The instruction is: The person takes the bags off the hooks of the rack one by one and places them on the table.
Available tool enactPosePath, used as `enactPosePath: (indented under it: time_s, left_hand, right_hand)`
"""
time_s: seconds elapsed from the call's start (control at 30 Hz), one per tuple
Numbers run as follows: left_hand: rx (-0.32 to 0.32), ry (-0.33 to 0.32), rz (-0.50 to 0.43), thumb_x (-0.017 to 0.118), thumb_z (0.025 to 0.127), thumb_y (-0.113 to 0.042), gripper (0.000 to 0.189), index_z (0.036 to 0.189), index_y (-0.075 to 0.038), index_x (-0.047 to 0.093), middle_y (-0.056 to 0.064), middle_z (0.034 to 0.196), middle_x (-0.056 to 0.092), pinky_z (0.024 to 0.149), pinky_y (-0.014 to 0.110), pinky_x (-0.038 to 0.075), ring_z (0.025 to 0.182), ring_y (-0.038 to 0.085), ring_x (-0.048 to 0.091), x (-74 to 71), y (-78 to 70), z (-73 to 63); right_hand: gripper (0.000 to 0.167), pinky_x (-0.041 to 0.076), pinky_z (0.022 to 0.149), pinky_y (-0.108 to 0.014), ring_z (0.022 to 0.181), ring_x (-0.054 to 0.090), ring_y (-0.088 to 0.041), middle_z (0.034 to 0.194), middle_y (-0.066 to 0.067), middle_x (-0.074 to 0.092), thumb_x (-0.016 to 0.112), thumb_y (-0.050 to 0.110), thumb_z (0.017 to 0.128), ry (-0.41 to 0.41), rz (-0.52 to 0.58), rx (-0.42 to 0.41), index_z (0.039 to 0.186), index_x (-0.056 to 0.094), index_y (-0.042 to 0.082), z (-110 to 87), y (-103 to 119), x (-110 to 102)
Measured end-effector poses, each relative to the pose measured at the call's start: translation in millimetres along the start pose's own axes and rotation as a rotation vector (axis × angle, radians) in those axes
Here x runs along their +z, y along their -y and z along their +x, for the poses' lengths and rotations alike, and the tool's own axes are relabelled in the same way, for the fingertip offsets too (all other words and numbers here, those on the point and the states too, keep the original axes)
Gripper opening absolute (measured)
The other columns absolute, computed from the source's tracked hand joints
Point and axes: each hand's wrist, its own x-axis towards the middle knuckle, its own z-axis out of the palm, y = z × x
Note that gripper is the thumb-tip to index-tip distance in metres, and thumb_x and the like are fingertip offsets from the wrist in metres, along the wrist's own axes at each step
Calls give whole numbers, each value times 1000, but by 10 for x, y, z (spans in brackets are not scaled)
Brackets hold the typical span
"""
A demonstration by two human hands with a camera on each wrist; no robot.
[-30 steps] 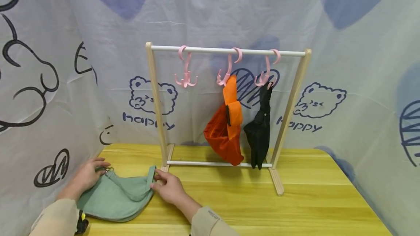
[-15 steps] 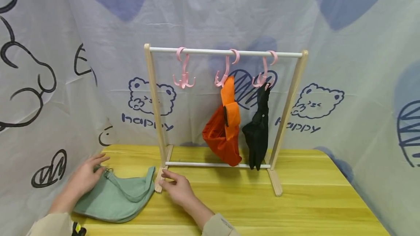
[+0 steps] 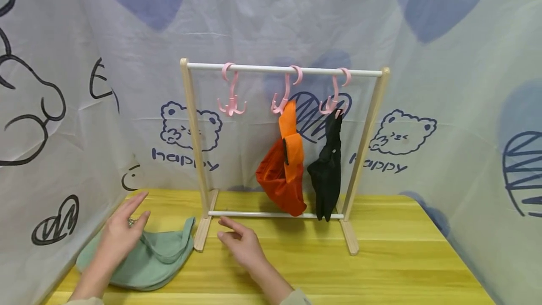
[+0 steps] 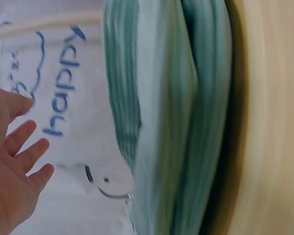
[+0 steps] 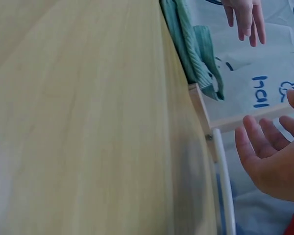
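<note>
A: How many bags are there?
B: Three. First a green bag (image 3: 148, 269) lying on the table (image 3: 381, 272), then an orange bag (image 3: 281, 175) and a black bag (image 3: 327, 168), both hanging on one rack (image 3: 262, 68).
A: How many hands?
B: Two. The left hand (image 3: 120, 236) is above the green bag, fingers loose and spread, holding nothing. The right hand (image 3: 245, 246) is right of the rack's left foot, fingers a bit bent, holding nothing too.
A: And hooks?
B: Three pink hooks (image 3: 231, 105). The middle one has the orange bag, the right one the black bag.
A: What's the green bag like?
B: Soft and pale, round at the bottom, with a strap (image 3: 187, 232).
A: What does the head view miss?
B: The left wrist view shows ridges in its cloth. The right wrist view shows a gap between it and the left hand.
</note>
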Motion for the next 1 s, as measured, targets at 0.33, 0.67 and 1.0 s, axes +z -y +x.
enactPosePath:
  time_s: [0.33, 0.67, 1.0]
  left_hand:
    - [44, -114, -64, 74, 94, -1, 64, 154, -12, 53, 20, 154, 51, 110, 65, 39, 136, 51, 49, 235, -457, -53]
    - [146, -133, -140, 75, 92, 3, 71, 156, -13, 49, 12, 159, 47, 115, 9, 25, 138, 43, 50, 481, -885, -21]
    - [267, -167, -216, 74, 90, 7, 71, 155, -9, 50, 10, 161, 44, 118, 16, 30, 139, 42, 50, 554, -1253, 128]
  right_hand:
    - [46, 57, 95, -27, 121, 67, -31, 146, -16, 61, 66, 14, 103, 24, 27, -105, 147, 58, 4, -140, 118, -277]
    - [47, 54, 99, -23, 127, 61, -37, 149, -17, 57, 65, 12, 104, 14, 33, -162, 150, 56, 5, -268, 296, -594]
    - [50, 52, 104, -25, 125, 64, -22, 148, -21, 57, 64, 2, 102, -58, 44, -357, 151, 54, 3, -344, 576, -825]
